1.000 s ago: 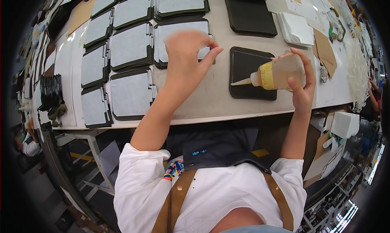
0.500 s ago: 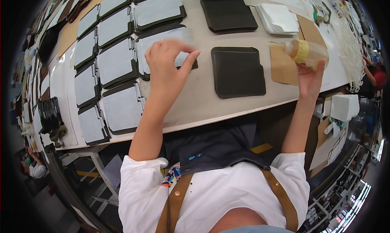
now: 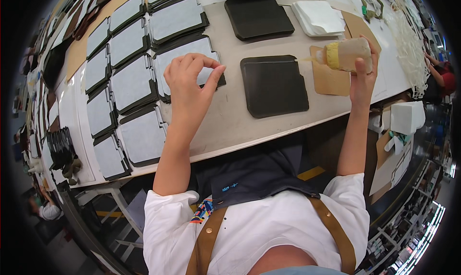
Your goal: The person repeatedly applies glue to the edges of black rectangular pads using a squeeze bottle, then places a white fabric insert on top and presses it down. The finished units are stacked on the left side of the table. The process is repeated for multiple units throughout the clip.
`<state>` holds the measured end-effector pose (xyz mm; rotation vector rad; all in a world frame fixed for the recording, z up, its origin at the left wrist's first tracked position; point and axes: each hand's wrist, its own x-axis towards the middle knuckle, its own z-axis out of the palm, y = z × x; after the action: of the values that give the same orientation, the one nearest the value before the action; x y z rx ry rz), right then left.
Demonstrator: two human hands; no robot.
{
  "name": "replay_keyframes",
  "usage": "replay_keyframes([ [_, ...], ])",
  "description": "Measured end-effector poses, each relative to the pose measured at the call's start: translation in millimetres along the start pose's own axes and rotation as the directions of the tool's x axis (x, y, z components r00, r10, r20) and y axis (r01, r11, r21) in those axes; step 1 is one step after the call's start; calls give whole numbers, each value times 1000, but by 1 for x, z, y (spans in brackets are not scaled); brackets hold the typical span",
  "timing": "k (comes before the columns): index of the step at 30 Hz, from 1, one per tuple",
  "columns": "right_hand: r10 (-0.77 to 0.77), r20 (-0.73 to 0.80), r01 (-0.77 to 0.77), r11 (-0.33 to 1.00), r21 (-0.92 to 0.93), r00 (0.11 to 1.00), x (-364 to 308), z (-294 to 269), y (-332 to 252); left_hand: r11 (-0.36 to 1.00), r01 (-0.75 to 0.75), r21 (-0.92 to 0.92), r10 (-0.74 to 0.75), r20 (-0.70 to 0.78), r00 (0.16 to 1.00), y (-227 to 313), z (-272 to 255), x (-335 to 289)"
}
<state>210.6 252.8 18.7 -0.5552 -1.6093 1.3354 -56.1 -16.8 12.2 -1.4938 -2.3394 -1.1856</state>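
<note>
My right hand (image 3: pixel 363 76) grips a clear squeeze bottle (image 3: pixel 349 55) with a yellow band and cloudy contents. The bottle lies nearly level, and its thin nozzle points left at the upper right corner of a dark, rounded rectangular panel (image 3: pixel 275 89). A pale, wet-looking line runs along that panel's top edge. My left hand (image 3: pixel 192 78) hovers over stacked dark panels with light grey faces (image 3: pixel 180 54). Its thumb and forefinger tips meet in a pinch, with nothing visible between them.
Rows of grey-faced panels (image 3: pixel 132 85) fill the table's left side. Another dark panel (image 3: pixel 259 18) lies farther back, beside a white stack of sheets (image 3: pixel 319 18). Brown card (image 3: pixel 331 80) lies beneath the bottle. Pale strips (image 3: pixel 410 49) hang at the right.
The bottle has shifted left, its nozzle reaching the dark panel's corner. A pale line now shows along the top edge. My left forefinger, blurred before, has come down to the thumb.
</note>
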Motion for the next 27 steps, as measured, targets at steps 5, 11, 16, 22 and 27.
replay_keyframes([
  [5, -7, 40, 8, 1000, -21, 999, 1, -5, 0, 1000, 12, 13, -12, 16, 1000, 2, -2, 0],
  [11, -5, 92, 10, 998, -55, 996, -7, -12, -7, 1000, 19, 21, -20, 30, 999, 2, -3, 0],
  [16, 4, 106, 3, 998, -68, 994, -16, -15, -11, 999, 22, 23, -23, 38, 999, 3, -4, 0],
  [22, -4, 88, 15, 992, -123, 996, -19, -13, -20, 999, 15, 38, -17, 35, 999, 2, -4, 0],
  [27, -22, 83, 31, 993, -117, 996, -20, -18, -18, 999, 8, 39, -9, 26, 1000, 2, -3, 1],
])
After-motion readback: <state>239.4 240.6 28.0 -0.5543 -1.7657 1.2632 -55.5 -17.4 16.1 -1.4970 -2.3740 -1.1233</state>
